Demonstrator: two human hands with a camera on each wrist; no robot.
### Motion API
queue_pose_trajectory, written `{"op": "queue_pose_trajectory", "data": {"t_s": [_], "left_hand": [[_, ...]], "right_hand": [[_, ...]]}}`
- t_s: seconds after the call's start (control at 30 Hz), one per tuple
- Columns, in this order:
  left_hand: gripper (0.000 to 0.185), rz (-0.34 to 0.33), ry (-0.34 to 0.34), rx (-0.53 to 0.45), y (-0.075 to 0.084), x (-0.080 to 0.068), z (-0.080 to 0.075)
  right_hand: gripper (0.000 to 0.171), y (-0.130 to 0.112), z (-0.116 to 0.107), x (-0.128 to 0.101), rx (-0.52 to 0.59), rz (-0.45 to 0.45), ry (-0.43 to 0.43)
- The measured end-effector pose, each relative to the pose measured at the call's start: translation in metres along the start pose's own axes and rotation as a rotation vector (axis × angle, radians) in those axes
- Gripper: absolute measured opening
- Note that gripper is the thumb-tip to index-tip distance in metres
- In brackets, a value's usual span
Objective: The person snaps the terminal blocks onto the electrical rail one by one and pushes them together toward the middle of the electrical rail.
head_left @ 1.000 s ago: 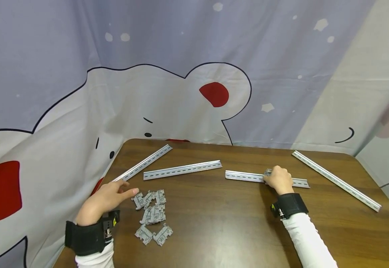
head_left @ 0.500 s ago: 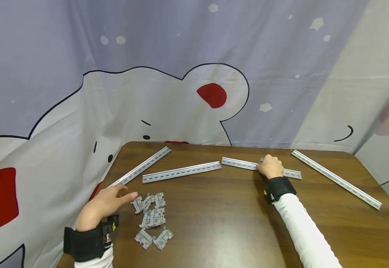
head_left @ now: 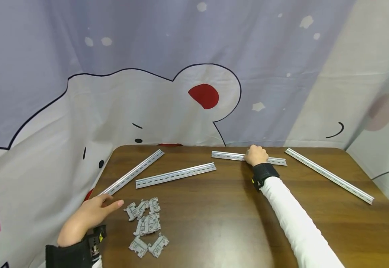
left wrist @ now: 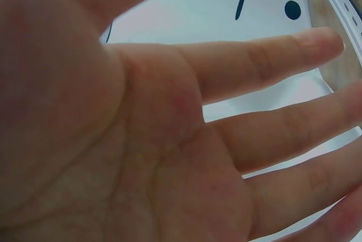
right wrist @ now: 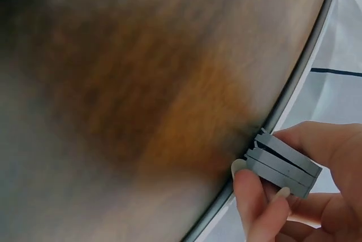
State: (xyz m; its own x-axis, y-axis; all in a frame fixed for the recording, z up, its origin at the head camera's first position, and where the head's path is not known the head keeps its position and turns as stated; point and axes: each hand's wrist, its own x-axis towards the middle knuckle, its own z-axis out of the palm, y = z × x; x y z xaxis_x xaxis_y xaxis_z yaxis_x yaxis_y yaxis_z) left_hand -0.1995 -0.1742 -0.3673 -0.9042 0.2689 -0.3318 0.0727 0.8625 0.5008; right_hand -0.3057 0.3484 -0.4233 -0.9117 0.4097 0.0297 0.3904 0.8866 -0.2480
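Observation:
My right hand (head_left: pixel 256 155) is at the far side of the table, over the middle of a short slotted metal DIN rail (head_left: pixel 227 155). Between its thumb and fingers it pinches a grey terminal block (right wrist: pixel 284 165), seen closely in the right wrist view; the hand mostly covers the block from above. How firmly the block sits on the rail cannot be told. My left hand (head_left: pixel 87 217) is held out with spread, nearly straight fingers at the table's left side, left of a group of loose grey terminal blocks (head_left: pixel 149 224). Nothing is in its palm.
Three other DIN rails lie on the wooden table (head_left: pixel 211 212): a slanted left rail (head_left: pixel 132 173), a middle rail (head_left: pixel 176 175) and a long right rail (head_left: pixel 330 175). A patterned curtain (head_left: pixel 147 100) hangs directly behind the table.
My right hand has moved away toward the back edge, and the short rail has shifted with it. The left hand keeps its spread pose. The whole head view has drifted slightly.

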Motion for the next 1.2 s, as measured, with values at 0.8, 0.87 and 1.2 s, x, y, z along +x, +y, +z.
{"op": "queue_pose_trajectory", "data": {"t_s": [0.8, 0.87, 1.2], "left_hand": [[0.082, -0.012, 0.001, 0.0, -0.009, 0.0, 0.0], [0.082, -0.011, 0.004, 0.002, -0.009, 0.001, -0.001], [0.082, 0.003, 0.028, -0.009, -0.007, 0.0, 0.0]], "right_hand": [[0.034, -0.015, 0.009, 0.015, -0.086, -0.129, -0.044], [0.036, -0.015, 0.009, 0.016, -0.072, -0.122, -0.041], [0.04, -0.005, 0.011, 0.024, -0.082, -0.172, -0.086]]}}
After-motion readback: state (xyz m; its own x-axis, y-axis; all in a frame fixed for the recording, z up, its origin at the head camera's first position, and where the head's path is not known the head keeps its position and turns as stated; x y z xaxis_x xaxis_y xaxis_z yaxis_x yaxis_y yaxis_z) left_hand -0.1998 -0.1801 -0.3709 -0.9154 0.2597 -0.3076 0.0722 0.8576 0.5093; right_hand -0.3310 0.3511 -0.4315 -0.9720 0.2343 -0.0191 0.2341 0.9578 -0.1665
